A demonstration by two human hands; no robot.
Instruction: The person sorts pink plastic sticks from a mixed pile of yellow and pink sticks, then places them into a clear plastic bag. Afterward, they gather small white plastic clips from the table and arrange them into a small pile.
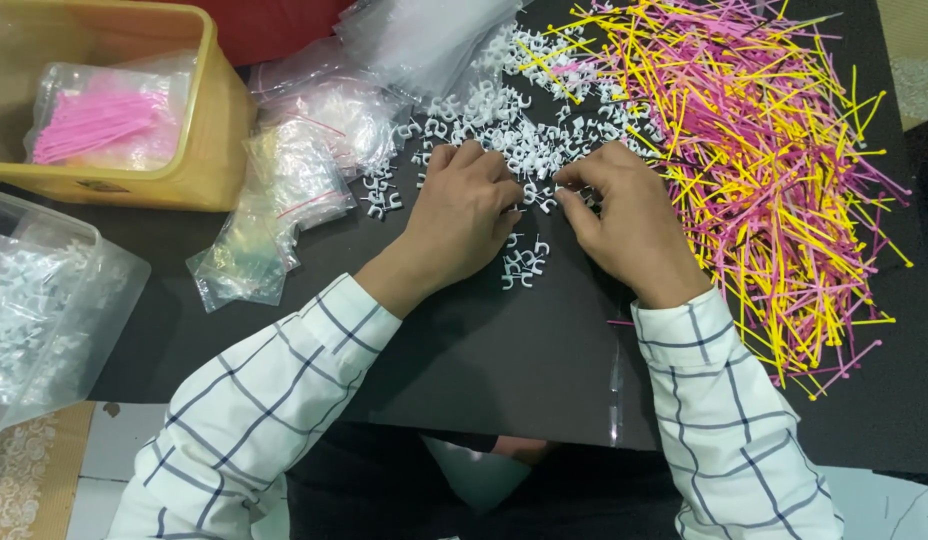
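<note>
Bare black mat (504, 350) near; clips (504, 110), ties (764, 170), bags (284, 190) beyond.

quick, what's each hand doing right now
Left hand: fingers curled, pinching at the white clips; exact hold cannot be told.
Right hand: fingers pinched at the same clips; hold unclear.

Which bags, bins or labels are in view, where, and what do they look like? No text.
Yellow bin: top left, rectangular plastic; a small dark label low on its front.
Bag of pink ties: inside the bin, clear.
Clear tub: left edge, holding white clips.
Filled clear bags: beside the bin, left of the left hand.
Empty clear bags: top centre.
</note>
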